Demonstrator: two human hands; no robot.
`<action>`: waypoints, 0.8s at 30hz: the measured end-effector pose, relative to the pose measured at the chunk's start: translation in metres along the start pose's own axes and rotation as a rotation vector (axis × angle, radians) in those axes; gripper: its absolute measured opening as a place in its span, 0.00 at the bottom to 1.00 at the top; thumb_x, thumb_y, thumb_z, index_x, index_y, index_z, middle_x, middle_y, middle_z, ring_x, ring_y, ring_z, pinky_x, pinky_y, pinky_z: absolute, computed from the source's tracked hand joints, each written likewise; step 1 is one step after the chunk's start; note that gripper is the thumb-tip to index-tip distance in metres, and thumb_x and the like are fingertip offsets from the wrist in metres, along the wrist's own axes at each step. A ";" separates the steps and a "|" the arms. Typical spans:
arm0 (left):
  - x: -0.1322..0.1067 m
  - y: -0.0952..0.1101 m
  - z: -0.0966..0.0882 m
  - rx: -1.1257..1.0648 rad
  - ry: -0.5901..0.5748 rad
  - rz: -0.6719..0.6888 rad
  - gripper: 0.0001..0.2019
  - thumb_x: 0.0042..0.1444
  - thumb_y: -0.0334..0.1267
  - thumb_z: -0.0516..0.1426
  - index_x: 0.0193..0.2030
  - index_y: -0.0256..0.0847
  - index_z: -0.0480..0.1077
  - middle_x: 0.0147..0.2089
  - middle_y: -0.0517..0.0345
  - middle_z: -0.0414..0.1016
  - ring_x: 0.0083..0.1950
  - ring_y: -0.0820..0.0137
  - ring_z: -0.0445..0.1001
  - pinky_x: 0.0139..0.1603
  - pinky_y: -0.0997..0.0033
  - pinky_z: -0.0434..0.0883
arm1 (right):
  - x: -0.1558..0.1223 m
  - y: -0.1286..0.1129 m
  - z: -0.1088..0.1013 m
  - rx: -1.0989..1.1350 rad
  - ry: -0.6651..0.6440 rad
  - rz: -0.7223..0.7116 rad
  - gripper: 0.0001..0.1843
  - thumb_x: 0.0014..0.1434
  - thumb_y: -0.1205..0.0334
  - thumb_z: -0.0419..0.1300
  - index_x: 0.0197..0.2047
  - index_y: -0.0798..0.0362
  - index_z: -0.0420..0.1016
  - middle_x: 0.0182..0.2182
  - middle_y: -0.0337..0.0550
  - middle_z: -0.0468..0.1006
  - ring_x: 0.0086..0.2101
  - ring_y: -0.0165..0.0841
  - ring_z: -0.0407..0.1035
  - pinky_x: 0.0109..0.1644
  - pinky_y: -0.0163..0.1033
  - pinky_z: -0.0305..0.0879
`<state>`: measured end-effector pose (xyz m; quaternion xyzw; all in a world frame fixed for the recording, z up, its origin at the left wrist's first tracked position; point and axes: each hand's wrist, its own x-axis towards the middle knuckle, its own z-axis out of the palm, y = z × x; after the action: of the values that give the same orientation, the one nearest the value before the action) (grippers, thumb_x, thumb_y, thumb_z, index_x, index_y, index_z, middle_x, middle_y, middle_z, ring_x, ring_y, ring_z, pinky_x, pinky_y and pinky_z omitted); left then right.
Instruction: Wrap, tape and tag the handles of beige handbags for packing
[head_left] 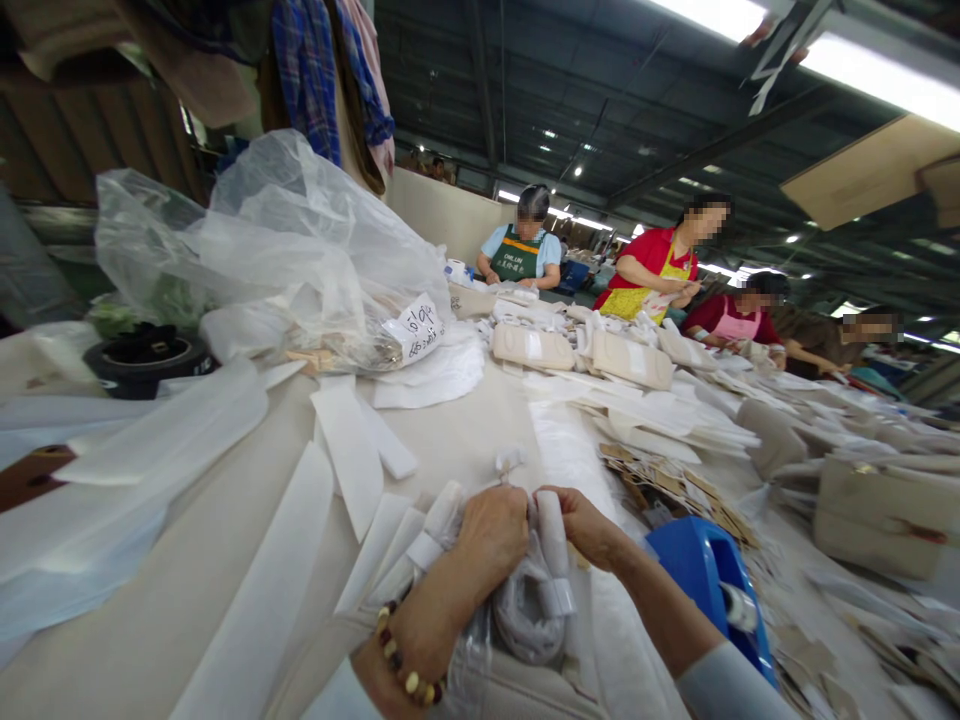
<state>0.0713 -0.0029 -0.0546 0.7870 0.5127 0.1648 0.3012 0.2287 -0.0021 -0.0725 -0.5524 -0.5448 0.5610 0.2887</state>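
Observation:
A beige bag (517,690) lies in front of me at the table's near edge. Its handle (553,540) is wrapped in white padding and stands up between my hands. My right hand (589,522) pinches the upper end of this wrapped handle. Close by on the left, my left hand (491,530) is closed, its fingertips turned inward and mostly hidden behind the hand. What those fingertips hold does not show. Below the hands a loop in clear plastic (529,615) rests on the bag. More white-wrapped pieces (435,530) lie beside my left hand.
White paper strips (277,560) spread over the left. A large clear plastic bag (315,250) sits behind them, near a black round object (150,360). To the right stand a blue plastic holder (712,570) and a beige bag (885,515). Several co-workers sit or stand along the table.

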 end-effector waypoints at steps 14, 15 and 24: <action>0.004 -0.002 -0.011 -0.941 0.027 -0.152 0.05 0.48 0.34 0.50 0.23 0.41 0.59 0.16 0.67 0.59 0.18 0.76 0.58 0.22 0.77 0.55 | -0.002 -0.011 -0.016 -0.903 0.197 -0.347 0.07 0.47 0.71 0.56 0.24 0.53 0.73 0.33 0.45 0.75 0.38 0.37 0.64 0.43 0.41 0.60; 0.004 -0.002 -0.012 -1.012 0.020 -0.154 0.05 0.47 0.36 0.50 0.23 0.41 0.60 0.15 0.67 0.59 0.17 0.77 0.57 0.21 0.77 0.54 | -0.002 -0.012 -0.015 -0.952 0.217 -0.376 0.07 0.48 0.71 0.56 0.25 0.53 0.74 0.40 0.48 0.75 0.43 0.40 0.64 0.47 0.43 0.59; 0.006 -0.009 -0.012 -1.375 0.003 -0.175 0.13 0.33 0.43 0.61 0.20 0.37 0.65 0.17 0.64 0.64 0.18 0.80 0.58 0.21 0.78 0.53 | 0.007 -0.019 -0.020 -1.254 0.218 -0.491 0.16 0.57 0.74 0.51 0.44 0.52 0.73 0.35 0.42 0.80 0.35 0.32 0.72 0.42 0.37 0.61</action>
<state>0.0609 0.0083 -0.0514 0.3731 0.3539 0.4286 0.7429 0.2405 0.0145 -0.0530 -0.5290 -0.8442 -0.0013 0.0860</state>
